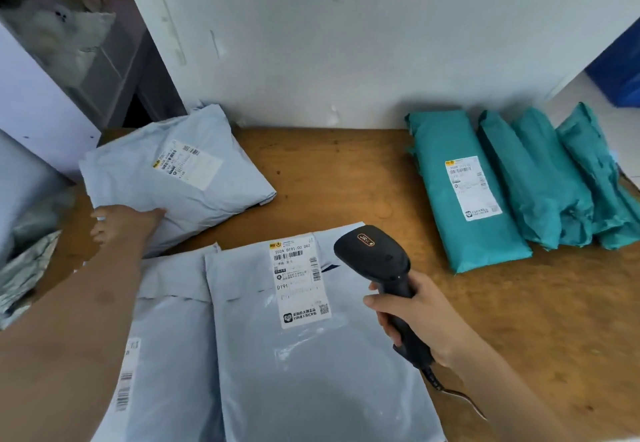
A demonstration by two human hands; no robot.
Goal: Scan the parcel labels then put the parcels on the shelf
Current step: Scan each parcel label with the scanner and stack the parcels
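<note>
Right hand wraps its fingers round the scanner handle. Left hand reaches palm-down onto the far parcel, fingers seemingly spread

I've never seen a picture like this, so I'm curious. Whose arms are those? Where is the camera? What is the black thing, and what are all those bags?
There is no machine here: those are a person's two arms. The camera sits on the person's head and looks down, so you see what they see. There is only this one picture.

The right hand holds a black barcode scanner, pointed toward the white label on a grey parcel lying in front. The left hand rests on the near corner of another grey parcel further back. I cannot tell whether it grips it. A third grey parcel lies partly under the left arm.

On the right of the wooden table lies a row of teal parcels.
</note>
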